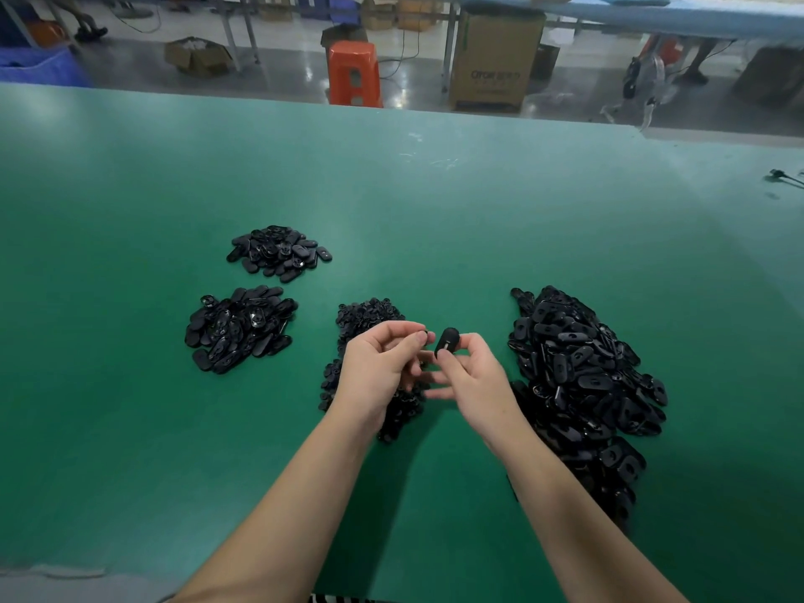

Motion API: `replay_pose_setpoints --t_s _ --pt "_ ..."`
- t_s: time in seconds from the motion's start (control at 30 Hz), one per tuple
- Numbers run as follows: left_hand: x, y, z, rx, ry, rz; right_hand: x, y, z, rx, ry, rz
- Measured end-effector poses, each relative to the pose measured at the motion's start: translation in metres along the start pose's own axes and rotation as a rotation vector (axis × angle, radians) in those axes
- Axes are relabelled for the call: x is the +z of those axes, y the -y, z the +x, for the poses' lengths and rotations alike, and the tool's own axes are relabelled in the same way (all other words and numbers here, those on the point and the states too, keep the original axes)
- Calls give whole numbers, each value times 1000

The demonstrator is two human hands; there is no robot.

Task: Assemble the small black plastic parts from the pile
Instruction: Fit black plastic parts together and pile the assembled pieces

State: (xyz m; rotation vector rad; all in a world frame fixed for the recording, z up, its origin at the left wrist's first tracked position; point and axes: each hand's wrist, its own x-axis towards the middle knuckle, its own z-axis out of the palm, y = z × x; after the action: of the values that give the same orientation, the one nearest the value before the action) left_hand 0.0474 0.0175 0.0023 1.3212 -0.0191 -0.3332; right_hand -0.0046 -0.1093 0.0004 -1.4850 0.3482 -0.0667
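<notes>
**Both hands pinching small black parts above a green table**

Your fingers [472,343] on the right hand [474,380] curl around an oval black part [448,341], pinching it upright between thumb and fingertips, its slotted face turned toward you. Your left hand [383,363] has its fingers curled too, thumb and forefinger pinching a much smaller black piece [430,336] that barely shows at the fingertips. The two pieces are held close together, just apart, in the air above the table.

Beneath everything lies the green table [130,428], which fills most of the view. On your right sits the largest pile [578,385] of oval black parts, running from the middle of the table toward the near edge. Directly under your hands is a narrower heap of small round black parts [370,315], partly hidden by your wrists. To the left is a medium pile [239,328] of oval pieces, and just beyond it, farther away, a smaller pile [278,252] of the same kind.

Past the far edge of the table, on the grey floor, stand a tall cardboard box [496,58] to the right and an orange plastic stool [354,74] beside it on the left.
</notes>
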Motion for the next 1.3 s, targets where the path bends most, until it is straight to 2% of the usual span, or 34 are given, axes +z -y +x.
replay_pose_setpoints --t_s 0.13,0.27,0.4,0.47,0.63,0.73,1.03,1.3 --pt "3 0 -1 -30 -6 22 1 -5 1 -51 41 -126" --pt "4 -3 -3 -18 7 19 0 -9 2 -82 25 -126" --pt "4 -3 -4 2 -2 97 -5 -10 5 -208 -231 -197" --pt "2 -3 -2 -14 -21 96 -9 -9 8 -210 -311 -177" --pt "6 -5 -3 -1 -19 119 -9 -1 9 -173 -285 71" --pt "10 -4 -3 24 -7 162 -7 -1 8 -168 -239 122" --pt "13 -1 -1 62 -43 237 -6 -5 8 -147 -240 77" --pt "12 4 4 100 -128 379 -2 -10 6 -154 -203 -98"
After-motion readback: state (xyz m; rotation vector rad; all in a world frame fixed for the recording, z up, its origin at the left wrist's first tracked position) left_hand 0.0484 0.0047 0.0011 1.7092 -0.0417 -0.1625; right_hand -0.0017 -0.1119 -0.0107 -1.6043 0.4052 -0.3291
